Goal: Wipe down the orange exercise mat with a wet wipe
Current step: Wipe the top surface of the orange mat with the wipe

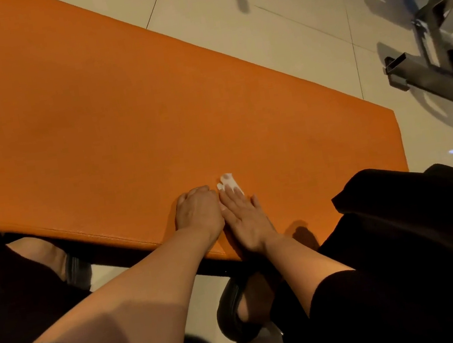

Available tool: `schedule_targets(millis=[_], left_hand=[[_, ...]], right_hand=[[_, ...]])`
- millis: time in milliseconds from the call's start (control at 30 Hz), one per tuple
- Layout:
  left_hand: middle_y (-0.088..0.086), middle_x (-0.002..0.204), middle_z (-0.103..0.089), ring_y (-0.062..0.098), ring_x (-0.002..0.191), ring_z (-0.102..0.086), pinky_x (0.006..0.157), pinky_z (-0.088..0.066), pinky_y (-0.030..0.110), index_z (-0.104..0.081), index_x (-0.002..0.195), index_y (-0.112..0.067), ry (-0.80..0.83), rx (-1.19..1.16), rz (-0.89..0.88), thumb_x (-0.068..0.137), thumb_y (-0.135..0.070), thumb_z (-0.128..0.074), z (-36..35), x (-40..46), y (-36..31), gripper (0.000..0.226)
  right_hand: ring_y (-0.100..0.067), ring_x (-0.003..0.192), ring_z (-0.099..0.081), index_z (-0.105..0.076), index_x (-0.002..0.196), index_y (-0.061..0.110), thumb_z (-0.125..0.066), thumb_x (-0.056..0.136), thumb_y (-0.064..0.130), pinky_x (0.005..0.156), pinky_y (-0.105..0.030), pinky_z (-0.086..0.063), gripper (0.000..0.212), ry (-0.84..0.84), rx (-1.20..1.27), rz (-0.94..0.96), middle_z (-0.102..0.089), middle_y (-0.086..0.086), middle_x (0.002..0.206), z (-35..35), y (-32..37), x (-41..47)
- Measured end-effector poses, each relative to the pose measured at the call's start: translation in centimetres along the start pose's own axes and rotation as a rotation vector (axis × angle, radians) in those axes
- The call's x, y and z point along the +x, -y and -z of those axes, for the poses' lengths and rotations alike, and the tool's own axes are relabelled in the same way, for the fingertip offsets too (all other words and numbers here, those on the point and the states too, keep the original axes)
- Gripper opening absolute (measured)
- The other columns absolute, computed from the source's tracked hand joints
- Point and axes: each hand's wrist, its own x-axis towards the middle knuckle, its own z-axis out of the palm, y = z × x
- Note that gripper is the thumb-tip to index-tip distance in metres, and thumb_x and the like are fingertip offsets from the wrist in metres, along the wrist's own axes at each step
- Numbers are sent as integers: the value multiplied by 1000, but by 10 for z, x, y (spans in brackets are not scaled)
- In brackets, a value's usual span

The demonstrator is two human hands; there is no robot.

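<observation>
From the head view, the orange exercise mat fills the frame from nine o'clock to about four o'clock, a padded slab raised over a pale tiled floor. Both hands are down on its near edge, just below centre. The right hand lies flat, fingers straight and together, pressing a small white wet wipe onto the mat; the wipe pokes out past the fingertips toward twelve o'clock. The left hand sits touching it on the nine o'clock side, knuckles up and fingers bent down against the mat; whether it grips anything underneath cannot be told, but nothing shows in it. Grey metal gym frames stand at two o'clock, well apart from the mat.

The step in hand looks like the wiping itself, worked at the near strip by the mat's right end. No wet sheen can be made out on the orange surface, so progress is hard to judge; the large stretch toward ten and eleven o'clock probably waits. The next move calls for steady flat pressure and a long sweep away from the body, with the wipe kept pinned under the fingers so it does not bunch or slip out.
</observation>
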Motion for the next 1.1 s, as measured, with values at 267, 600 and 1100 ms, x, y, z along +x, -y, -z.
schedule_targets(millis=[267, 600, 1100], left_hand=[[2, 156, -29, 17, 143, -25, 116, -14, 32, -40, 144, -16, -29, -1, 47, 99, -24, -46, 0, 14, 9, 47], [2, 158, -24, 16, 145, -19, 117, -9, 33, -34, 148, -17, -93, -9, 89, 100, -19, -42, -9, 30, 15, 48], [-2, 160, -18, 12, 147, -14, 119, -7, 31, -25, 152, -19, -109, 72, 39, 100, -37, -41, -14, 56, 21, 56]], right_hand=[[-16, 149, 12, 2, 155, 17, -7, 104, 46, 118, -40, 14, 60, -16, -80, -150, 11, -1, 162, 14, -12, 30], [-14, 148, 13, 13, 153, 16, -5, 99, 54, 120, -38, 11, 69, 234, -581, 159, 18, -3, 161, 73, -60, 65], [-6, 142, 28, 17, 152, 20, 5, 81, 67, 113, -21, 21, 85, 294, -448, 548, 29, 4, 155, 64, -65, 82]])
